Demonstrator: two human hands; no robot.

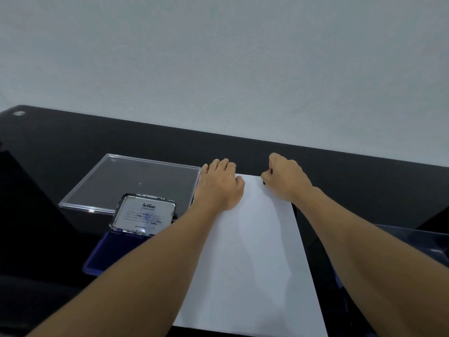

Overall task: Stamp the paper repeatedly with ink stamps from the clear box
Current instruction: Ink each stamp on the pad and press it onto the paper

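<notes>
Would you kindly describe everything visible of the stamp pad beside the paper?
The stamp pad is a blue case lying open on the dark table, left of the paper and in front of a clear plastic tray. Its lid stands tilted up, showing a white label printed Artline, smudged blue. The left forearm hides part of the flat blue base; whether they touch is unclear.

left hand (220, 186) flat on far left corner of paper (252, 251) | right hand (285, 177) fisted round small dark stamp (264, 183) at paper's far right | open blue ink pad (116, 249), clear box (131, 181) left, on black tabletop (73, 142)
</notes>
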